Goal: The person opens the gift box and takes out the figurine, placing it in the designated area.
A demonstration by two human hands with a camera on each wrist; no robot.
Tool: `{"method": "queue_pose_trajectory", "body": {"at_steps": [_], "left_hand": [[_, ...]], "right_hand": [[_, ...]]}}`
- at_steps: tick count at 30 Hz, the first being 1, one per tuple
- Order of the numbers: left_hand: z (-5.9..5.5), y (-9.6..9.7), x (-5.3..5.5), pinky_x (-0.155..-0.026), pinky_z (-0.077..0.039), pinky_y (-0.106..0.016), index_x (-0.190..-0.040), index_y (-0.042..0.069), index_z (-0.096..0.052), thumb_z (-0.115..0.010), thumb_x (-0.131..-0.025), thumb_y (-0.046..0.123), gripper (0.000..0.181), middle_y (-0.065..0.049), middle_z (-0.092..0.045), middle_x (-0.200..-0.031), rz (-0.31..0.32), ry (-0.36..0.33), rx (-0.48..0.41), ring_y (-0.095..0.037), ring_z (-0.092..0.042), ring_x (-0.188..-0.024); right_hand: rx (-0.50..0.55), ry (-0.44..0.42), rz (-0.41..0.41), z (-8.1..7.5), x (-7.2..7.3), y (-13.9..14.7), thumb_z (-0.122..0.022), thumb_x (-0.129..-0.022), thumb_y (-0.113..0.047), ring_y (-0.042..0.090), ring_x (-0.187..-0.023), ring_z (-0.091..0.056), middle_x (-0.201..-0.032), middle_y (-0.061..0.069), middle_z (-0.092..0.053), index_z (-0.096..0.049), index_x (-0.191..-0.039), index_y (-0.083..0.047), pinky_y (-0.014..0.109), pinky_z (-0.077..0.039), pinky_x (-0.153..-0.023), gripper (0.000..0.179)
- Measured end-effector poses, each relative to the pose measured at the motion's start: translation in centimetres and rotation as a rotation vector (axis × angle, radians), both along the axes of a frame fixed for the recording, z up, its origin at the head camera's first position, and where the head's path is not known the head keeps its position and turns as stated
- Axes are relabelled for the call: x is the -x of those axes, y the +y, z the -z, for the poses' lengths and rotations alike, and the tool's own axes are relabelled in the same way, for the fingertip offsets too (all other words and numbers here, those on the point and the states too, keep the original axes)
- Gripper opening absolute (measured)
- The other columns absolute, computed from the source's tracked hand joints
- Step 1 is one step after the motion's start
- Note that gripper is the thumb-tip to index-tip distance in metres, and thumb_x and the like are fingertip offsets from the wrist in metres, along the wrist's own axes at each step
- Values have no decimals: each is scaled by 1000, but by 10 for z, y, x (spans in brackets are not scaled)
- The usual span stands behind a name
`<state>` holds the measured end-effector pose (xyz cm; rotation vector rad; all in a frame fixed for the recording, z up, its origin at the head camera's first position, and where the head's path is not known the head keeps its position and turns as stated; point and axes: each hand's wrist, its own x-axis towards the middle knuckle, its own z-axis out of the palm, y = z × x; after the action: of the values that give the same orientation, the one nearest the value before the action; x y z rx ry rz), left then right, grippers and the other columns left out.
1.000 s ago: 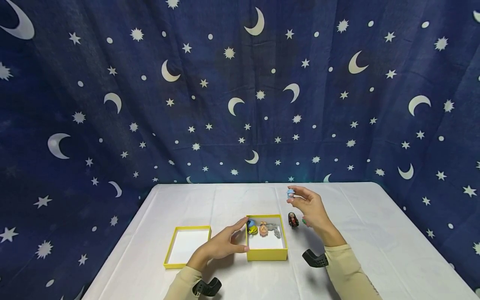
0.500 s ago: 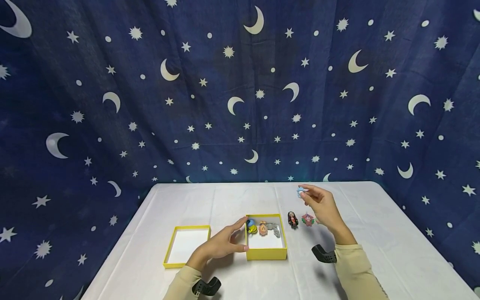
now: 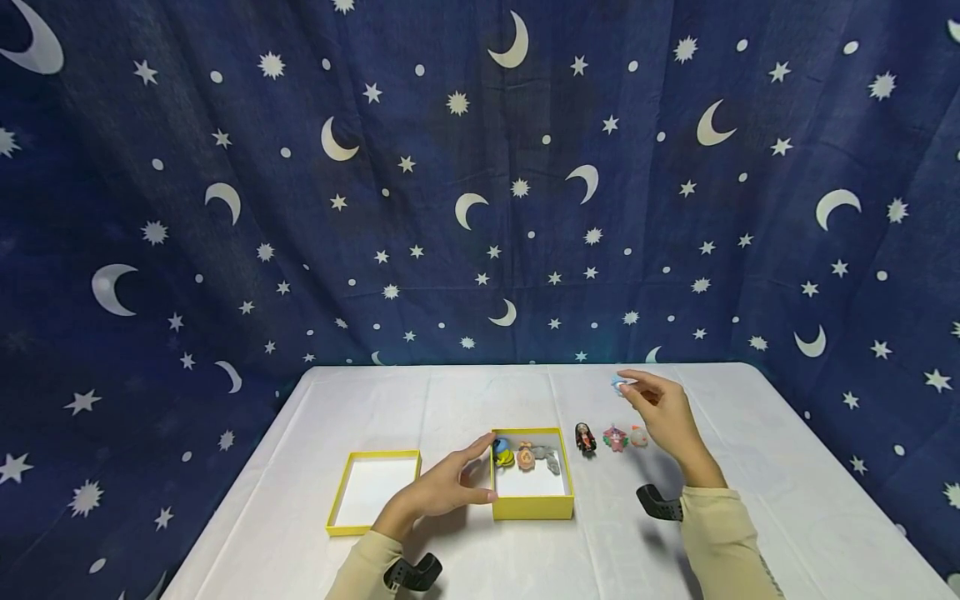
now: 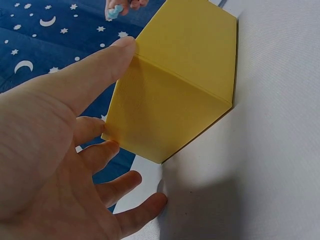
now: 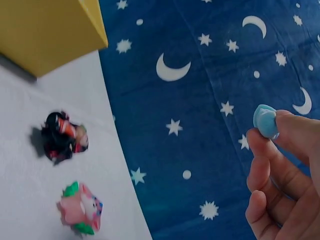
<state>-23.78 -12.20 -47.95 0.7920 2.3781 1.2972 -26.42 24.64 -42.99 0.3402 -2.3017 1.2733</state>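
My right hand (image 3: 663, 421) pinches a small light-blue toy figurine (image 5: 266, 120) between thumb and fingertips, raised over the back right of the table. In the head view, a dark-haired figurine (image 3: 585, 439), a pink and green figurine (image 3: 615, 438) and a small pale pink figurine (image 3: 638, 436) form a row below it. My left hand (image 3: 442, 485) rests against the left side of a yellow box (image 3: 534, 508), thumb at the near corner and fingers at the far one. Inside the box lie a blue and yellow toy (image 3: 503, 454), a peach toy (image 3: 526, 457) and a grey toy (image 3: 551, 460).
A yellow-rimmed box lid (image 3: 375, 492) lies inside up on the white-covered table (image 3: 255, 533), left of the box, close to my left forearm. Behind the table's far edge hangs a dark blue curtain (image 3: 435, 150) with moons and stars.
My right hand has moved to the right with the light-blue figurine, uncovering the pink and green figurine and then the pale pink one. The left hand stays at the box.
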Motion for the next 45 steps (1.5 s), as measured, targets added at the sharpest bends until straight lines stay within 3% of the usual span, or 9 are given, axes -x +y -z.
{"method": "queue_pose_trajectory", "body": {"at_steps": [9,20,28,38,45], "left_hand": [[0,0,1,-125,-26,-56,-162,14,-23,-75,-92,23,88,-11,-20,-170,-8,4,14,-34,-20,-157],[0,0,1,-125,-22,-57,-163,14,-22,-75,-93,24,88,-10,-19,-170,2,7,17,-34,-19,-157],[0,0,0,-125,-22,-57,-163,14,-22,-74,-93,24,88,-11,-18,-170,5,-2,10,-34,-16,-158],[0,0,0,-125,-22,-58,-162,13,-22,-74,-93,24,88,-12,-19,-170,8,9,9,-34,-17,-158],[1,0,1,-124,-25,-57,-163,15,-22,-74,-93,23,87,-11,-18,-171,4,-14,1,-34,-17,-158]], "right_hand": [[-29,-2,64,10,5,16,-65,-99,-11,-3,-67,-57,-90,24,-74,-70,-121,3,15,-48,-61,27],[-11,-68,98,14,5,30,-66,-99,-16,-5,-67,-58,-96,26,-74,-68,-123,3,18,-44,-53,31],[-19,-106,118,23,9,41,-67,-97,-10,-3,-64,-58,-93,27,-73,-68,-121,6,18,-46,-54,29],[-124,-312,147,33,7,51,-66,-98,-14,9,-72,-63,-96,24,-74,-66,-123,7,22,-48,-58,34],[-119,-466,189,41,7,57,-63,-97,-16,14,-68,-61,-87,21,-73,-64,-124,10,29,-44,-59,37]]}}
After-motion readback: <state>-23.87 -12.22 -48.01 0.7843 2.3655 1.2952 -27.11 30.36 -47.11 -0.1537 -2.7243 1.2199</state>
